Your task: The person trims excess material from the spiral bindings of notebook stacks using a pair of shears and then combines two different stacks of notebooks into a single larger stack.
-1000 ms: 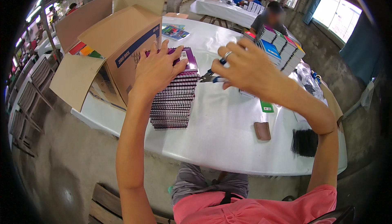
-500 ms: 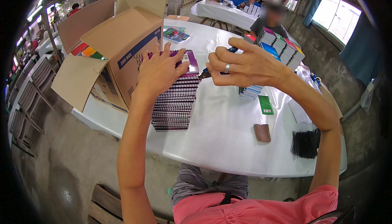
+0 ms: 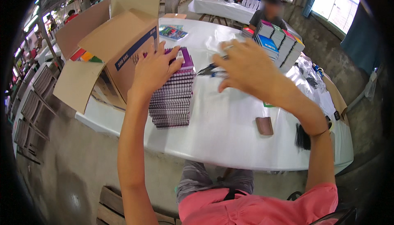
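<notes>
A tall stack of purple spiral-bound notebooks point(image 3: 173, 91) stands on the near-left part of the white table point(image 3: 230, 130), just right of an open cardboard box point(image 3: 111, 48) tipped on its side with a few coloured covers showing inside. From my remote view, the left hand point(image 3: 154, 71) lies flat on top of the stack, fingers spread and pressing on the uppermost cover; nothing is pinched or gripped. The right hand point(image 3: 246, 67) hovers over the table to the right of the stack, open with fingers apart, a ring on one finger; I cannot tell whether its fingertips touch the dark pens or markers point(image 3: 211, 70) lying just beneath it. I judge the stacking well advanced: the pile is high and squared, and the box holds little that I can see, though its inside is mostly hidden. What remains appears to be steadying or moving the pile. Farther right and far, a fanned row of multicoloured notebooks point(image 3: 277, 44) stands on the table, with a second person seated behind it. Near the right edge lie a small brown wallet-like object point(image 3: 264, 125) and a black bundle point(image 3: 303, 137), while a few booklets point(image 3: 173, 32) rest at the far left of the table.
</notes>
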`<state>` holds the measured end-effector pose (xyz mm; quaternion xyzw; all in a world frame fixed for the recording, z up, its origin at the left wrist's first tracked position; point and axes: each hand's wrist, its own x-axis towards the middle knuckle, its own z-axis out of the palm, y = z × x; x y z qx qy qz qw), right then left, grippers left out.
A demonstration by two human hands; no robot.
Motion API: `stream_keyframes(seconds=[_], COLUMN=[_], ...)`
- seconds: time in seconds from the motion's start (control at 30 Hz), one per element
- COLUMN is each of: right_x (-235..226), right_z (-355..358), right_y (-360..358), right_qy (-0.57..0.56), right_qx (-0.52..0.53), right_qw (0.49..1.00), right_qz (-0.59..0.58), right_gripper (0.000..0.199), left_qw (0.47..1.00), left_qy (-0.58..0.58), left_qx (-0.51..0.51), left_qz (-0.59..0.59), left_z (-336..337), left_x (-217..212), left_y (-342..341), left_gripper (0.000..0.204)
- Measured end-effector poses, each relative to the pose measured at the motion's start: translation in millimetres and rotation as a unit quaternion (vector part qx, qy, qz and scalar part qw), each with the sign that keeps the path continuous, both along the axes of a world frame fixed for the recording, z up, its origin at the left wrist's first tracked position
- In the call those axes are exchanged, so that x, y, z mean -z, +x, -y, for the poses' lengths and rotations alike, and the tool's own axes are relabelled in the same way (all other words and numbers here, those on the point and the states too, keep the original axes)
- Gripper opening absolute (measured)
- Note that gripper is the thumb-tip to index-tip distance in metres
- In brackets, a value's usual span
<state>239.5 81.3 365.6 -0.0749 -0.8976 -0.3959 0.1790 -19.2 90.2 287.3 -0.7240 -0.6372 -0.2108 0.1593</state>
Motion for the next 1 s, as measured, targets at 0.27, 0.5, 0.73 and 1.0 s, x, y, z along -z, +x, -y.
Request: stream_keyframes(seconds=[0.27, 0.5, 0.73, 1.0], right_x=[191.1, 260.1, 241.7, 283.9], right_z=[-47.8, -57.9, -109.7, -155.1], right_y=[120.0, 133.9, 27.3, -92.1], right_qy=[-0.373, -0.309, -0.586, -0.896], right_qx=[0.329, 0.239, 0.091, 0.033], right_qw=[0.866, 0.92, 0.768, 0.384], right_qz=[-0.048, 0.024, -0.242, -0.222], right_gripper=[0.06, 0.072, 0.042, 0.106], left_qw=[0.999, 0.994, 0.872, 0.516], left_qy=[0.003, 0.069, 0.299, 0.08], left_qx=[0.045, 0.005, 0.013, -0.134], left_qz=[-0.007, -0.079, 0.387, 0.842], left_z=[-1.2, 12.5, 82.0, 125.0], left_x=[-0.3, -7.9, 36.3, 233.1], left_y=[1.9, -2.5, 33.9, 50.8], left_gripper=[0.047, 0.044, 0.051, 0.062])
